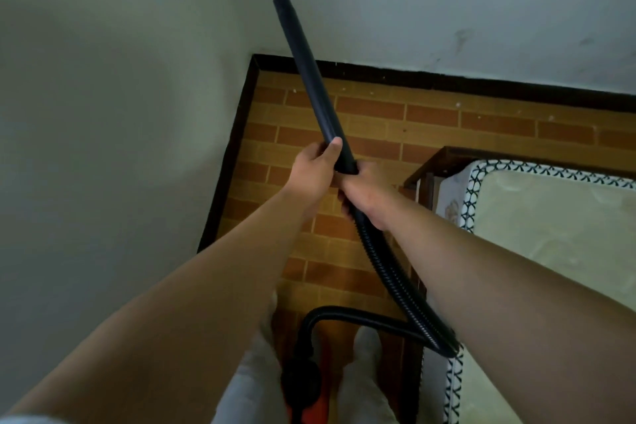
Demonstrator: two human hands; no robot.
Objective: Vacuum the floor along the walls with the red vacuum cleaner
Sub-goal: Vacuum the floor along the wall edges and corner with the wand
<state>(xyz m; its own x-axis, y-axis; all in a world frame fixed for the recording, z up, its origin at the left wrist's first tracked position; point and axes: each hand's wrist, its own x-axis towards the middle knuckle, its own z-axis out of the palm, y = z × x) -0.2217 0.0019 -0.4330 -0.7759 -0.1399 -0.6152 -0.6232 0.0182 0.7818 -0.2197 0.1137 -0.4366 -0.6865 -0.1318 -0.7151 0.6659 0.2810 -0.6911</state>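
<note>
I hold a black vacuum tube (308, 69) raised in the air, its open end pointing up toward the wall corner. My left hand (315, 167) grips the tube near its lower end. My right hand (364, 196) grips the joint where the tube meets the ribbed black hose (395, 282). The hose loops down past the bed and back to the red vacuum cleaner (306, 389), which stands on the floor between my legs, mostly hidden at the bottom edge.
A brick-patterned floor (378, 127) runs in a narrow strip between the pale left wall (103, 113) and a bed with a mattress (550, 234) on the right. A black skirting (447, 81) lines the far wall and the left wall.
</note>
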